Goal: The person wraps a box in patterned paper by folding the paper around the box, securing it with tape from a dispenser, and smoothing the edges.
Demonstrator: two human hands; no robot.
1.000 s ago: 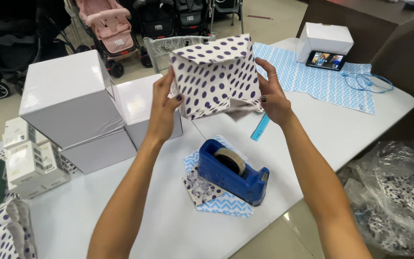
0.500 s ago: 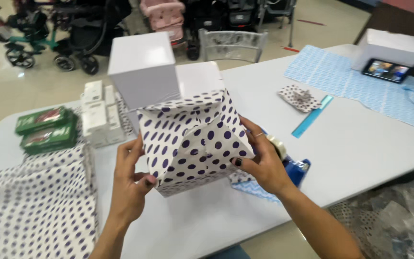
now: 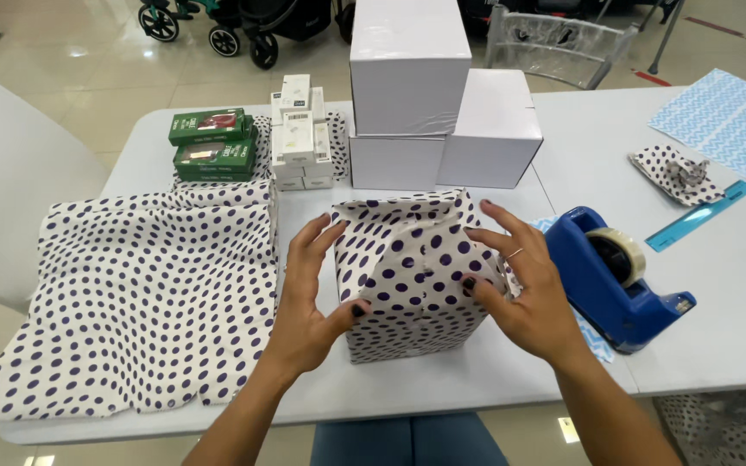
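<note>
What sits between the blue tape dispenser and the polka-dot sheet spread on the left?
In the head view, the wrapped box sits between the tape dispenser and the polka-dot sheet, with the left hand and right hand pressing its sides.

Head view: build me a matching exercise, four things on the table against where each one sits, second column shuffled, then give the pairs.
Things:
1. Dotted wrapped box
2. Blue tape dispenser
3. Green boxes
4. Loose dotted paper sheet

Places:
A. Stacked at the far left of the table, beside the small white boxes
B. Spread flat, just left of the left hand
C. Between both hands, left and right hand pressing its sides
D. Just right of the right hand

Pairs: 1-C, 2-D, 3-A, 4-B
</note>
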